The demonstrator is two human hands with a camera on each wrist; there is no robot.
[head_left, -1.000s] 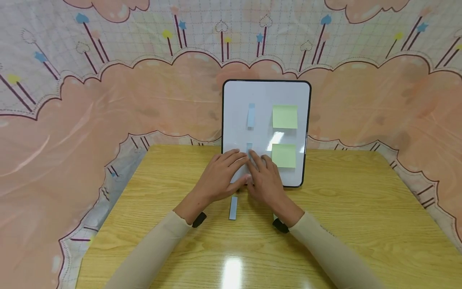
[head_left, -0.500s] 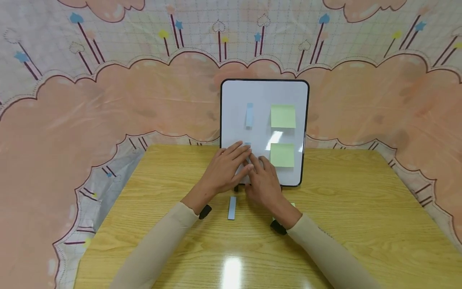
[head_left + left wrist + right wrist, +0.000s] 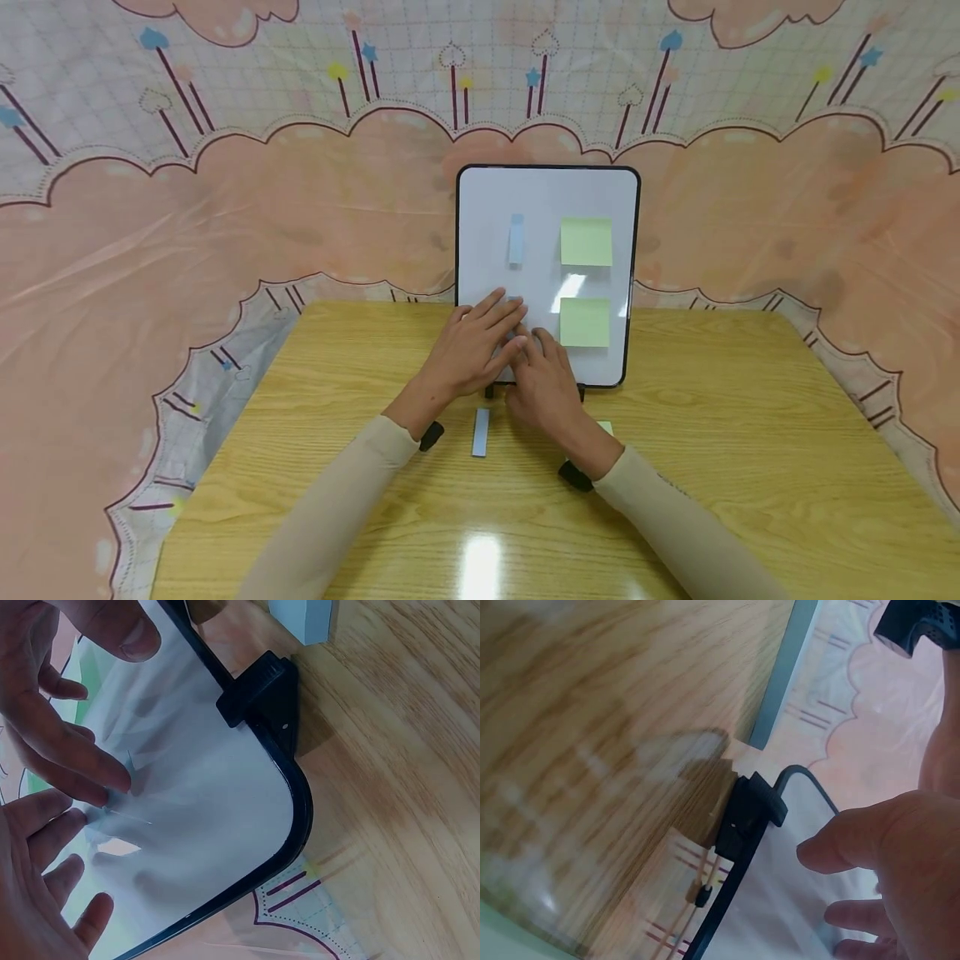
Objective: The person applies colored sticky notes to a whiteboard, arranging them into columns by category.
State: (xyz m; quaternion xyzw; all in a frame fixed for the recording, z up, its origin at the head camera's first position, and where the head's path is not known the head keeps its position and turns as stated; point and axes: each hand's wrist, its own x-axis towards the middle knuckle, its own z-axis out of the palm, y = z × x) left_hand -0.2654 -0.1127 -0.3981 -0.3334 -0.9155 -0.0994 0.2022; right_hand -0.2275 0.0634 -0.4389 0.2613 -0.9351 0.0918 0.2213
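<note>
A white board (image 3: 548, 275) with a black rim stands tilted back on the table, held by black feet. On its left half hangs a narrow pale-blue sticky strip (image 3: 516, 240). Below it, a second strip (image 3: 513, 298) is mostly hidden by both hands. My left hand (image 3: 471, 350) lies with extended fingers against the board beside this lower strip, its thumb reaching towards the other hand. My right hand (image 3: 545, 379) touches the lower strip's area with slightly bent fingers. Neither hand visibly grips anything. The fingertips' exact contact is partly covered.
Two light-green sticky notes, an upper note (image 3: 586, 242) and a lower note (image 3: 584, 322), are on the board's right half. A blue-grey strip pad (image 3: 480, 432) lies on the wooden table (image 3: 360, 358). A green pad (image 3: 605, 427) shows partly behind the right forearm.
My left hand has shifted slightly up and right over the lower strip, covering more of it. My right fingers have slid down a little and bent more.
</note>
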